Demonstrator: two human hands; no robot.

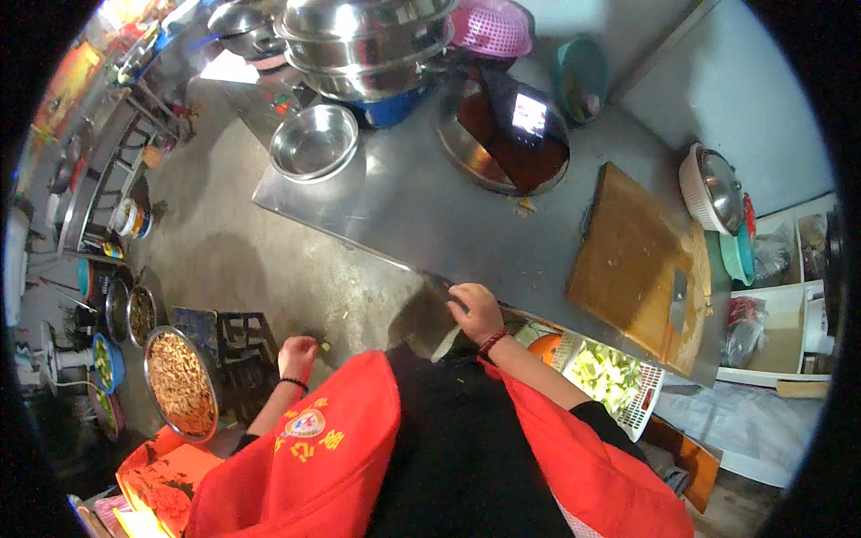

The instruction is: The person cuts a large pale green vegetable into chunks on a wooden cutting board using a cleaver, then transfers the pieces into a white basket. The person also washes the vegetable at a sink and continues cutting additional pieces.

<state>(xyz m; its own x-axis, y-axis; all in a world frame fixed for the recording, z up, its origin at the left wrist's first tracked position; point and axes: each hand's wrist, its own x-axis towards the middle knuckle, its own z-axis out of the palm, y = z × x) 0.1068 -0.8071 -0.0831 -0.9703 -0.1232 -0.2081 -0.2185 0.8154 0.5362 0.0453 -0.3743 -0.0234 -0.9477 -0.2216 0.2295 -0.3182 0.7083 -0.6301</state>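
My right hand [477,312] is at the front edge of the steel table [404,206], thumb and fingers apart and nothing visible in them. Lower down on the left, my left hand [298,359] hangs over the floor with its fingers curled closed. A tiny green scrap [326,347] shows beside it; whether the hand holds it, I cannot tell. On the table to the right lies a wooden cutting board [619,242] with a cleaver [675,314] on it. Below the table edge stands a white basket [647,402] of chopped pale-green vegetables [605,372].
Nested steel bowls [314,143] sit at the table's left corner, before stacked large steel basins [359,54]. A round steel pan [466,161] holds something reddish-brown, with a lit screen [530,117] over it. At left are a tray of light pieces [179,381] and a dark stool [247,345].
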